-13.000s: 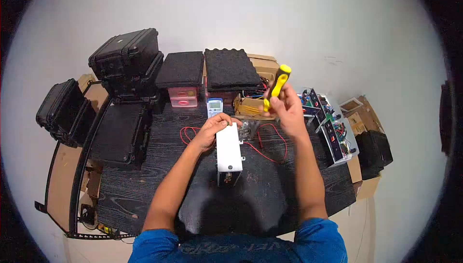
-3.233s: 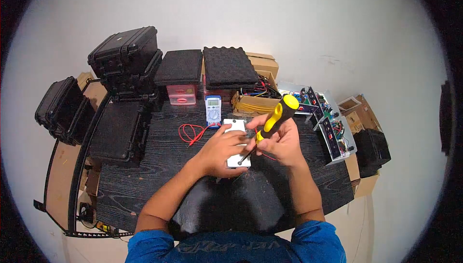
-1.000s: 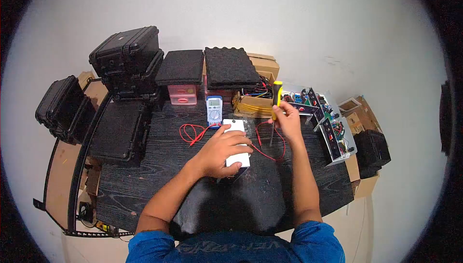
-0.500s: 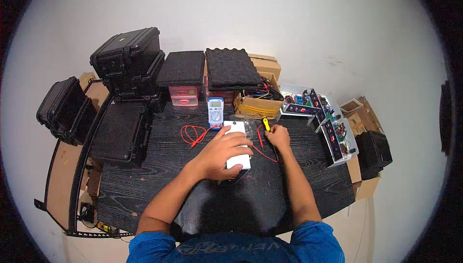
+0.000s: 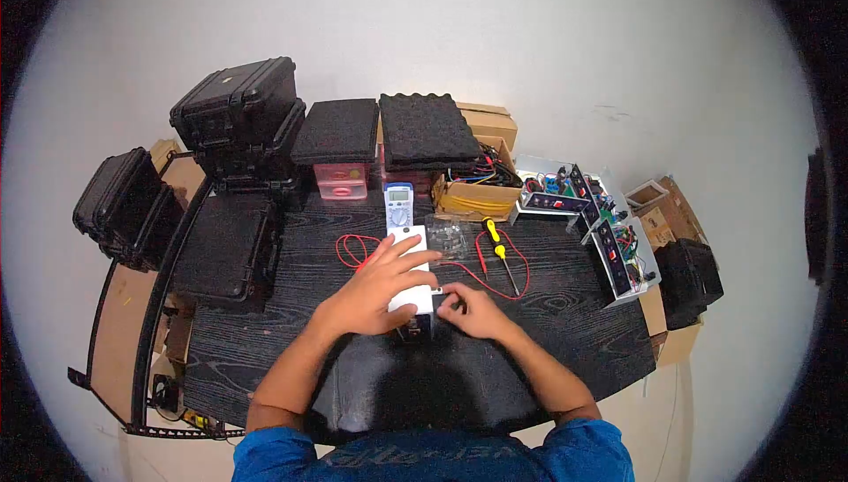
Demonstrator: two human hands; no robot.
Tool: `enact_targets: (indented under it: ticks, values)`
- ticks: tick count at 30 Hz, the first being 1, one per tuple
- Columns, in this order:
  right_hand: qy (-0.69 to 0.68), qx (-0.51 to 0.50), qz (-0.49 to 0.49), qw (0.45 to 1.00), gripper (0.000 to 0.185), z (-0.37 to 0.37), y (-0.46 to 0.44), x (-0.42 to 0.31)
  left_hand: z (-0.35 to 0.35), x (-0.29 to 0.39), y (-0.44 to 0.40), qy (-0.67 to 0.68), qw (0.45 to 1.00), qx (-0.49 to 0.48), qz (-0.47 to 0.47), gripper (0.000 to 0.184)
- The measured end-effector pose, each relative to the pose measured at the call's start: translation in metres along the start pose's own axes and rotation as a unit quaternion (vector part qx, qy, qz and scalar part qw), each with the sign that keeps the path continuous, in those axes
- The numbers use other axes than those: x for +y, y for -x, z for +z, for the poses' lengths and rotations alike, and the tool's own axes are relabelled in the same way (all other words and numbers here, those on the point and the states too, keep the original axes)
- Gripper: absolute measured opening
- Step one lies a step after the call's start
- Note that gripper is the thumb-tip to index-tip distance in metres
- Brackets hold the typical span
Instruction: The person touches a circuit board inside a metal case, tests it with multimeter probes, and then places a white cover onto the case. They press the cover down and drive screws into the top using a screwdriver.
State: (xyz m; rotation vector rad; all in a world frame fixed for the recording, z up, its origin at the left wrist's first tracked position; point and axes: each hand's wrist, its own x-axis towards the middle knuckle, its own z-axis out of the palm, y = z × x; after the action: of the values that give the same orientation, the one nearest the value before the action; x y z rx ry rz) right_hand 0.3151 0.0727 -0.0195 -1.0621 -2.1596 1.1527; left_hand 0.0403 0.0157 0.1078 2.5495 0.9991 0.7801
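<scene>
A white-topped box-shaped device with a dark lower side sits on the black table. My left hand lies across its top, fingers spread over it and thumb near its front end, holding it. Close to the device's right side is my right hand, its thumb and index finger curled together by a small pale piece at the edge; what they pinch, if anything, is too small to tell. A yellow-and-black screwdriver lies to the right. Behind the device stands a blue-and-white multimeter with red test leads.
Behind are a cardboard box of cables, foam-topped drawers and clear plastic packaging. Open electronics housings stand right. Stacked black cases rise at the left. The black wood-grain table has a curved front edge.
My right hand has let go of the screwdriver, which now lies on the table, and has moved left and nearer to the device's side. My left hand stays on the device, slightly shifted left.
</scene>
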Motion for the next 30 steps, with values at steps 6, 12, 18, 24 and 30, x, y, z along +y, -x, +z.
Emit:
enact_targets:
  ticks: [6,12,18,24,30]
  values:
    - [-0.207,-0.064,0.11,0.97,0.067,0.034,0.01,0.01,-0.005,-0.012,0.02,0.031,0.999,0.024,0.002,0.043]
    - [-0.437,-0.134,0.168,0.873,0.072,0.045,0.014,-0.011,-0.015,-0.03,0.048,0.136,0.984,0.086,-0.07,0.055]
    - [-0.47,-0.097,0.17,0.861,0.068,0.052,0.014,-0.029,-0.004,-0.029,0.072,0.103,0.964,0.149,-0.194,0.07]
    - [-0.273,0.012,0.149,0.951,0.056,0.008,0.037,-0.067,0.022,-0.03,0.084,0.175,0.953,0.217,-0.12,0.082]
    - [-0.055,0.085,0.051,0.994,0.05,-0.006,0.052,-0.039,0.093,-0.046,0.092,0.183,0.95,0.241,-0.076,0.081]
